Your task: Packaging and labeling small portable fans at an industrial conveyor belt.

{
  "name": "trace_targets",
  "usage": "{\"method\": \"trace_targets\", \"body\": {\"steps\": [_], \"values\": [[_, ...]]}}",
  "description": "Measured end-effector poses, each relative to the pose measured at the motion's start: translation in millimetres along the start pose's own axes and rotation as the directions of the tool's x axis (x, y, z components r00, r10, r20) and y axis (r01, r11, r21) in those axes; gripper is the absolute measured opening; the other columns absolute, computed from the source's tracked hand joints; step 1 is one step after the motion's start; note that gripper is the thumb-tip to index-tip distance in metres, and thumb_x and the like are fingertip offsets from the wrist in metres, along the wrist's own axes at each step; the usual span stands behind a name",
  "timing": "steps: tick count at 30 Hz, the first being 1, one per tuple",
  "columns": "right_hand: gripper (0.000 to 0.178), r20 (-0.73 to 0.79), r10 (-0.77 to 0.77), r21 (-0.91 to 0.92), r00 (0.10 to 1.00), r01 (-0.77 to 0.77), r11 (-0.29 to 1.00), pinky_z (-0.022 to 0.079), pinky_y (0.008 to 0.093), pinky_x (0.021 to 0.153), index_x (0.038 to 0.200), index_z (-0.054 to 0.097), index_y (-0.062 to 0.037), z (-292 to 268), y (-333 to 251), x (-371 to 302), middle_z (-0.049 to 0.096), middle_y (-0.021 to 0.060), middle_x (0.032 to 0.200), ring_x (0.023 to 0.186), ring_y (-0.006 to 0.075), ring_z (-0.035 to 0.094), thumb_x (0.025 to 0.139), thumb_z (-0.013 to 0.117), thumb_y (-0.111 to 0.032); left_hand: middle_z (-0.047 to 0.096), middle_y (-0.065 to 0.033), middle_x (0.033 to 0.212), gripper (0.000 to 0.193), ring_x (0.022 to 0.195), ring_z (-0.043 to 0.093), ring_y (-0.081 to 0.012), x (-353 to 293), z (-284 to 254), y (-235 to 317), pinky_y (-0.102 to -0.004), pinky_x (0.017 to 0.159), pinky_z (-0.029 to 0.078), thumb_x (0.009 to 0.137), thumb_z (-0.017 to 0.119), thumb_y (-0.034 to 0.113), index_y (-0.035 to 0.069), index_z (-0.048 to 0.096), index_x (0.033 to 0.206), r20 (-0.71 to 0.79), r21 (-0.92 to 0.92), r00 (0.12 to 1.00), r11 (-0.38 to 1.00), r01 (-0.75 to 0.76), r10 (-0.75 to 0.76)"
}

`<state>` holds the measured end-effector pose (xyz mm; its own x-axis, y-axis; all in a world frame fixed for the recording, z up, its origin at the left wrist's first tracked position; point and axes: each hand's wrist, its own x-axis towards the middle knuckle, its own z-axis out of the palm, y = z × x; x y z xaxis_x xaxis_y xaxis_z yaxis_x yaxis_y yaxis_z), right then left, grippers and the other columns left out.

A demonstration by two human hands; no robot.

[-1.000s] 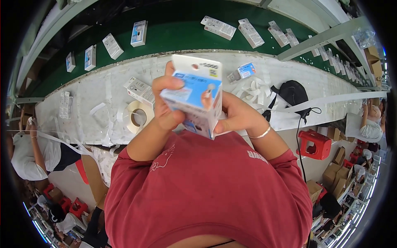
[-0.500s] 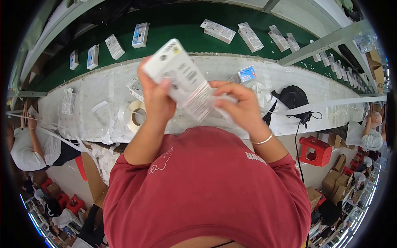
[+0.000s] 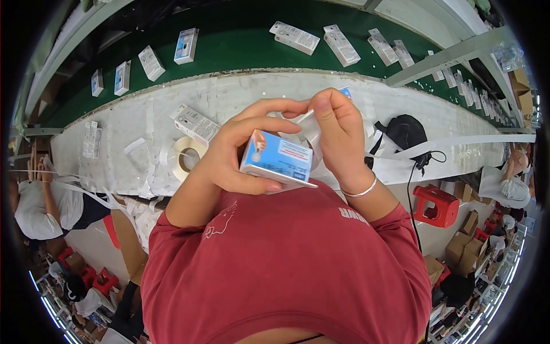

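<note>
My left hand [image 3: 232, 150] is wrapped round a small blue-and-white carton [image 3: 281, 156], its blue printed face turned up toward me. Thumb below and fingers above grip it just over the table's near edge. At the carton's far right end, my right hand [image 3: 339, 135] pinches a whitish, partly see-through piece [image 3: 310, 127]. Whether that piece is a flap of the carton or a separate plastic part cannot be made out. The fingertips of both hands come close together there. Behind my right hand, another blue carton [image 3: 345, 92] is mostly hidden.
A white carton [image 3: 195, 122] lies beside a roll of white tape [image 3: 188, 159] on the worktable [image 3: 143, 114]. Cartons stand along the green belt [image 3: 229, 46] at the back. To the right are a black bag [image 3: 405, 133], a white strap [image 3: 458, 142] and a red stool [image 3: 436, 206].
The carton has been turned from its white printed back to its blue face and lowered toward me. My right hand has risen and pinches the whitish piece. Cartons on the belt have shifted slightly left.
</note>
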<state>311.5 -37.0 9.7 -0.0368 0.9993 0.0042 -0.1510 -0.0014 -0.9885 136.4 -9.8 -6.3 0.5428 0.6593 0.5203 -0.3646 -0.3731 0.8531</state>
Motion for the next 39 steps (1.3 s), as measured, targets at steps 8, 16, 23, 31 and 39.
{"method": "trace_targets", "body": {"steps": [8, 16, 23, 31, 39], "values": [[0.008, 0.205, -0.097, -0.126, 0.974, 0.125, 0.984, 0.044, 0.019, 0.068, 0.093, 0.055, -0.0012, -13.1, -4.1, 8.6, 0.062, 0.0099, 0.086, 0.07, 0.0106, 0.054, 0.086, 0.057, -0.003, 0.055, -0.0181, 0.114, 0.07, 0.099, 0.052, -0.027, -7.5, -9.9, 4.0, -0.037, 0.087, 0.04, 0.045, 0.077, 0.017, -0.001, 0.059, 0.111, -0.093, -0.17, 0.97, 0.963, 0.208, -0.226], [0.013, 0.19, 0.08, 0.123, 0.979, -0.104, 0.987, 0.044, 0.0197, 0.071, 0.094, 0.056, -0.0004, -8.8, 6.5, 12.7, 0.06, 0.0063, 0.085, 0.072, 0.0102, 0.054, 0.082, 0.06, 0.002, 0.055, -0.0185, 0.109, 0.077, 0.099, 0.053, -0.0262, -19.5, -8.7, -19.2, -0.0345, 0.086, 0.041, 0.05, 0.078, 0.018, 0.001, 0.046, 0.118, -0.234, -0.303, 0.97, 0.953, -0.015, -0.06], [0.016, 0.171, 0.0, 0.097, 0.985, -0.017, 0.995, 0.044, 0.0191, 0.073, 0.097, 0.056, 0.0006, -9.8, 8.3, 12.2, 0.061, 0.0079, 0.085, 0.075, 0.0114, 0.056, 0.082, 0.057, 0.005, 0.053, -0.0176, 0.106, 0.075, 0.095, 0.055, -0.025, -36.7, -27.5, -29.5, -0.0321, 0.083, 0.043, 0.054, 0.079, 0.023, 0.005, 0.042, 0.117, -0.286, -0.298, 0.953, 0.954, 0.008, -0.097], [0.018, 0.289, -0.064, 0.133, 0.955, 0.026, 0.991, 0.046, 0.0226, 0.074, 0.098, 0.057, 0.0009, -6.1, 17.0, 10.0, 0.063, 0.0119, 0.089, 0.076, 0.016, 0.057, 0.081, 0.056, 0.005, 0.053, -0.0163, 0.097, 0.059, 0.086, 0.057, -0.0261, -31.4, -24.9, -23.1, -0.0308, 0.072, 0.047, 0.066, 0.077, 0.033, 0.014, 0.044, 0.11, -0.386, -0.395, 0.896, 0.917, 0.055, -0.22], [0.018, 0.449, -0.251, -0.231, 0.857, 0.383, 0.894, 0.045, 0.0232, 0.071, 0.098, 0.055, 0.0025, -4.8, 16.1, 13.4, 0.063, 0.0135, 0.088, 0.074, 0.0179, 0.059, 0.08, 0.054, 0.006, 0.052, -0.0155, 0.099, 0.06, 0.083, 0.058, -0.0248, -36.5, -26.9, -32.2, -0.0312, 0.068, 0.048, 0.064, 0.08, 0.039, 0.015, 0.046, 0.106, -0.354, -0.179, 0.935, 0.983, -0.04, -0.026]]}}
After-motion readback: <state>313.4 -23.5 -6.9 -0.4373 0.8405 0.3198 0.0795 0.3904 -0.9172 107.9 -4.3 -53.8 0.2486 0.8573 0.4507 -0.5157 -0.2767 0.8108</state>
